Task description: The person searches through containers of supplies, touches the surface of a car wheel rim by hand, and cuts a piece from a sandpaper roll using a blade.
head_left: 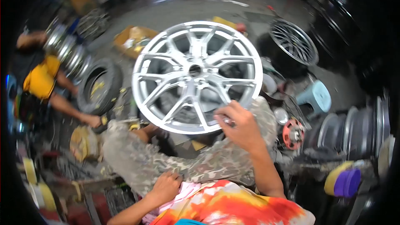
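A silver multi-spoke alloy wheel (pixel 191 93) is in front of me, its face turned up toward me. My right hand (pixel 241 127) is at its lower right edge, fingers bent and pinched together. Something small and dark shows between them, too blurred to name. My left hand (pixel 166 188) lies on my lap with the fingers stretched out, beside a pink cloth (pixel 187 191). Below the wheel are my knees in camouflage trousers (pixel 200 164). Whatever holds the wheel up is hidden beneath it.
Left, another person (pixel 41 79) sits near stacked wheels (pixel 66 50) and a tyre (pixel 100 87). Behind my wheel is a cardboard box (pixel 123 39). On the right are a dark mesh wheel (pixel 293 41), a light blue stool (pixel 318 96), a red disc (pixel 293 134) and more rims (pixel 348 129).
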Available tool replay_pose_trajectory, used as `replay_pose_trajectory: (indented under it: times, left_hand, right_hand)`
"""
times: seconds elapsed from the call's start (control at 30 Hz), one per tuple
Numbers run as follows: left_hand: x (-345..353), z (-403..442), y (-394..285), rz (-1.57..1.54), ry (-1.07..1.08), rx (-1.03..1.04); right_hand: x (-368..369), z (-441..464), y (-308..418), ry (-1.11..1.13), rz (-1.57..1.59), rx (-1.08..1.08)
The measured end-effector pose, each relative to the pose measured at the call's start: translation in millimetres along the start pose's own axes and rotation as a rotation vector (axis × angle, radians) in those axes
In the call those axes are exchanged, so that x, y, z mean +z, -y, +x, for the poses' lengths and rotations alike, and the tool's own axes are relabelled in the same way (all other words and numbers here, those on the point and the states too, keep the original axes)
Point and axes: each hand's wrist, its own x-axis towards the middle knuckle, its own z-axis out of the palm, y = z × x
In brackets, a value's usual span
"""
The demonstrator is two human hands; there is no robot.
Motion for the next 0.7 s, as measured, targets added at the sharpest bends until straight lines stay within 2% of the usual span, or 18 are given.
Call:
replay_pose_trajectory:
  times: [0.07, 0.2, 0.27, 0.33, 0.53, 0.57, 0.6, 0.67, 0.7]
  left_hand:
    - [4, 7, -2, 0.031, 0.08, 0.057]
    - [16, 9, -8, -0.016, 0.086, 0.068]
    - [-6, 10, -18, -0.065, 0.248, 0.03]
    - [-7, 9, -20, -0.112, 0.181, 0.034]
    - [-20, 23, -23, -0.236, 0.164, 0.1]
    - [-22, 30, -23, -0.229, 0.226, 0.097]
    - [-17, 36, -21, -0.231, 0.213, 0.071]
    - [-7, 48, -12, -0.126, -0.076, 0.186]
    - [-23, 53, -12, -0.118, -0.088, 0.163]
  right_hand:
    - [-2, 2, 5, 0.052, 0.0, 0.003]
    - [3, 5, 8, 0.072, -0.026, 0.026]
    - [9, 6, 12, 0.097, -0.005, -0.012]
    - [11, 8, 12, 0.116, -0.047, -0.001]
    - [22, 15, 25, 0.182, -0.023, -0.003]
    - [22, 16, 24, 0.176, -0.03, 0.004]
    - [24, 18, 25, 0.169, -0.031, 0.007]
    - [25, 21, 25, 0.179, -0.007, -0.006]
    - [24, 24, 22, 0.188, -0.017, -0.012]
